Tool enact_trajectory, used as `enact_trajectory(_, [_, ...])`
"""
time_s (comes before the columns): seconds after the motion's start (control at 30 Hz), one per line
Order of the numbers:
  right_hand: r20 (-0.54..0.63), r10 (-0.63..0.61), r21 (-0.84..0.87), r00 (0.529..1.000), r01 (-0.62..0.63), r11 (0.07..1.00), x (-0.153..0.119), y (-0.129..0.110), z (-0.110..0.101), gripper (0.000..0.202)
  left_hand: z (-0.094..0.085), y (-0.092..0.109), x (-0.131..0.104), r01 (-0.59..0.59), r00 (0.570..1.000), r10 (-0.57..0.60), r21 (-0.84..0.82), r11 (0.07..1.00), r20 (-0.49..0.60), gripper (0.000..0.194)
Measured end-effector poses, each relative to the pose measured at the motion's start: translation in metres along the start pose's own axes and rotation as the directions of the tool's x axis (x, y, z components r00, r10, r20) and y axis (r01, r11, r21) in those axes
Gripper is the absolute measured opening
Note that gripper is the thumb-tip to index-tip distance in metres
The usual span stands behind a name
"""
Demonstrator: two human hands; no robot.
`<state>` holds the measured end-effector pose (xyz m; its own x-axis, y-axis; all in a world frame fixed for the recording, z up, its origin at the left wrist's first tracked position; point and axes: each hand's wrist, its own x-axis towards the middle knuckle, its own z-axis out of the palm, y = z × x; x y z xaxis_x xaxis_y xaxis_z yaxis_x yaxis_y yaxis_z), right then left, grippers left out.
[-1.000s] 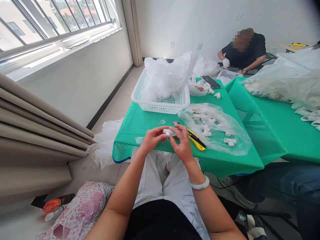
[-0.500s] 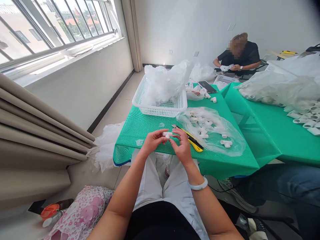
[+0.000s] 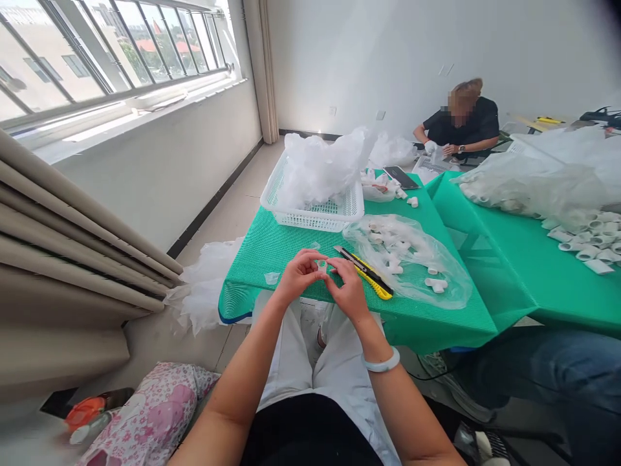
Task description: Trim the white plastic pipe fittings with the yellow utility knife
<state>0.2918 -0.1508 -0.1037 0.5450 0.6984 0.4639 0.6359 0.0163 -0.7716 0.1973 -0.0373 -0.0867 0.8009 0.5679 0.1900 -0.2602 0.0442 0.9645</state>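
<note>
Between my fingertips, over the near edge of the green-covered table point(image 3: 252, 262), is a small white plastic pipe tee point(image 3: 322, 266). My left hand point(image 3: 299, 277) pinches it from the left, and my right hand point(image 3: 347, 287) grips its other side with thumb and forefinger. Fingers cover much of the fitting. Just right of my right hand lies a yellow and black utility knife point(image 3: 371, 277), its blade out. Beyond it, a clear plastic bag point(image 3: 456, 285) holds several white pipe fittings point(image 3: 398, 243).
A white plastic basket point(image 3: 315, 221) filled with crumpled clear bags stands at the back left. Another fittings bag and a dark tablet point(image 3: 400, 177) lie behind. On the right table point(image 3: 514, 239) are piled fittings point(image 3: 589, 243). A co-worker point(image 3: 460, 123) sits at the back.
The pipe tee has turned in my fingers, from lying sideways to showing an open end. My hands have closed in around it. The view has shifted slightly.
</note>
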Motion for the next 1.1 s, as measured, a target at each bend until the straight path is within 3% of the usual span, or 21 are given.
enact_trajectory(0.27, [0.063, -0.032, -0.09, 0.997, 0.038, 0.995, 0.0, 0.002, -0.001, 0.027, -0.001, 0.0, 0.0, -0.056, 0.996, 0.048, 0.119, 0.991, 0.071, 0.033])
enact_trajectory(0.53, [0.066, -0.01, -0.058, 0.998, 0.013, 0.998, -0.001, -0.003, 0.0, 0.028, 0.0, 0.002, 0.001, -0.031, 0.996, 0.024, 0.086, 0.996, 0.081, 0.032])
enact_trajectory(0.7, [0.03, 0.013, 0.008, 0.999, -0.014, 1.0, 0.002, 0.0, -0.007, 0.027, -0.001, 0.007, 0.0, 0.071, 0.996, -0.067, -0.068, 0.995, 0.061, 0.037])
enact_trajectory(0.83, [-0.05, 0.028, -0.26, 0.998, -0.04, 0.965, 0.018, 0.011, -0.02, 0.025, -0.004, 0.011, -0.001, 0.093, 0.994, -0.085, -0.138, 0.986, 0.067, 0.037])
enact_trajectory(0.93, [0.008, 0.124, -0.513, 0.992, -0.103, 0.852, 0.032, 0.021, -0.024, 0.017, -0.006, 0.013, -0.002, 0.095, 0.995, -0.086, -0.18, 0.979, 0.057, 0.036])
enact_trajectory(1.1, [0.013, 0.234, -0.631, 0.972, -0.173, 0.756, 0.046, 0.034, -0.02, 0.01, -0.006, 0.015, -0.002, 0.136, 0.991, -0.128, -0.256, 0.957, 0.047, 0.039])
